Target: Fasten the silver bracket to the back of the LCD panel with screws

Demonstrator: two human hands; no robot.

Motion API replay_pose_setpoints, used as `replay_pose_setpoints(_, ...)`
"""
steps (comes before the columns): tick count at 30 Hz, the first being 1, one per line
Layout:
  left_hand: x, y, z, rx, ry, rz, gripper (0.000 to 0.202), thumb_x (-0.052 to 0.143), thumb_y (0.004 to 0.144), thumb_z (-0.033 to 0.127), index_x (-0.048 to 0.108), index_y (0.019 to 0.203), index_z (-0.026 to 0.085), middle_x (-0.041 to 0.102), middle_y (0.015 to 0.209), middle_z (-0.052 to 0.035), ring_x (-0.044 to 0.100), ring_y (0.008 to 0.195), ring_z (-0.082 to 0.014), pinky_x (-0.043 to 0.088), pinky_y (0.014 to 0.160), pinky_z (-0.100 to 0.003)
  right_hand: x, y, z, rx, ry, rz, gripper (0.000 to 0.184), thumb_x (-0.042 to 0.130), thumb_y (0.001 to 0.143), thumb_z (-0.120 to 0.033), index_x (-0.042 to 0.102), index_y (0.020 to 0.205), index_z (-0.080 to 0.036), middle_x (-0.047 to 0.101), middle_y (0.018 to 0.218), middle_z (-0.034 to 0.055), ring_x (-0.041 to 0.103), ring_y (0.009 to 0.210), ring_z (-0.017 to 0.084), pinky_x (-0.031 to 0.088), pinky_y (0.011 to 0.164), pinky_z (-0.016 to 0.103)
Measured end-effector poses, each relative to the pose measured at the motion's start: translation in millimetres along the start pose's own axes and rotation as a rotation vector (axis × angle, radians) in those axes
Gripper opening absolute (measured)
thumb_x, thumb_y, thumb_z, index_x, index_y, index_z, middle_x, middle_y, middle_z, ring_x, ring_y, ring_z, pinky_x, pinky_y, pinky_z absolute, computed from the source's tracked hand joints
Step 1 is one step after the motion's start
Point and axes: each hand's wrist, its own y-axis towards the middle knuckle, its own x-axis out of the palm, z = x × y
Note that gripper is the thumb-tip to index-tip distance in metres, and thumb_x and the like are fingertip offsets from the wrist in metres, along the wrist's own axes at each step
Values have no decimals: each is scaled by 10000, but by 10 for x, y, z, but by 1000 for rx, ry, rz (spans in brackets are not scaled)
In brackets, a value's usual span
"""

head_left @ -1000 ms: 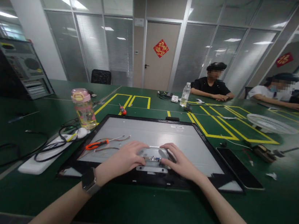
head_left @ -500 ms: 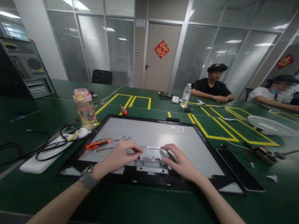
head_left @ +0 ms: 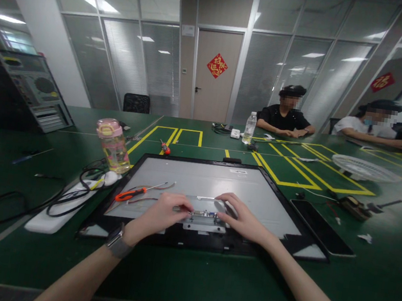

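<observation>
A flat display panel (head_left: pixel 262 188) lies face down, its grey back up inside a black frame. Near its front edge in the middle sits a metal bracket (head_left: pixel 203 228) with a row of connectors (head_left: pixel 204 214). My left hand (head_left: pixel 168 213) has its thumb and fingers pinched at the left end of the connector row. On the right side, my right hand (head_left: pixel 241 220) grips the bracket, thumb by the connectors and fingers over the far edge. The fingers partly hide both ends. An orange-handled screwdriver (head_left: pixel 131 194) rests on the panel's left, beside thin wires.
Left of the panel stand a pink-lidded bottle (head_left: pixel 114 146) and a white power strip (head_left: pixel 55 213) with black cables. A black phone-like slab (head_left: pixel 320 227) lies right. Farther off are a clear bottle (head_left: pixel 249 128), a white round grille (head_left: pixel 363 168) and two seated people.
My left hand has shifted slightly right and its fingers have closed in on the left end of the connector row. My right hand stays nearly in place.
</observation>
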Motion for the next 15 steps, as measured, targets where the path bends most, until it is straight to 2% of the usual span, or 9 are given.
replay_pose_setpoints(6, 48, -37, 61, 169, 145, -116, 237, 465, 952, 177, 698, 907, 182, 687, 920, -54, 605, 892, -178, 483, 841, -306, 6, -5, 2, 8, 6, -5, 344, 577, 904, -410, 549, 1199, -235, 551, 1190, 83, 545, 1092, 244, 447, 980, 407)
replay_pose_setpoints(11, 71, -55, 55, 154, 276, -154, 213, 500, 931, 146, 702, 870, 176, 582, 942, -66, 560, 862, -170, 471, 760, -264, 4, -4, -4, 4, 4, -4, 343, 580, 902, -422, 551, 1192, -240, 556, 1183, 84, 539, 1104, 253, 446, 980, 420)
replay_pose_setpoints(15, 72, -45, 57, 127, 287, -150, 194, 518, 931, 156, 688, 837, 169, 561, 909, -47, 550, 834, -161, 455, 751, -257, 7, -6, -3, 9, 14, -10, 349, 573, 907, -428, 553, 1200, -240, 554, 1189, 85, 550, 1084, 249, 469, 950, 405)
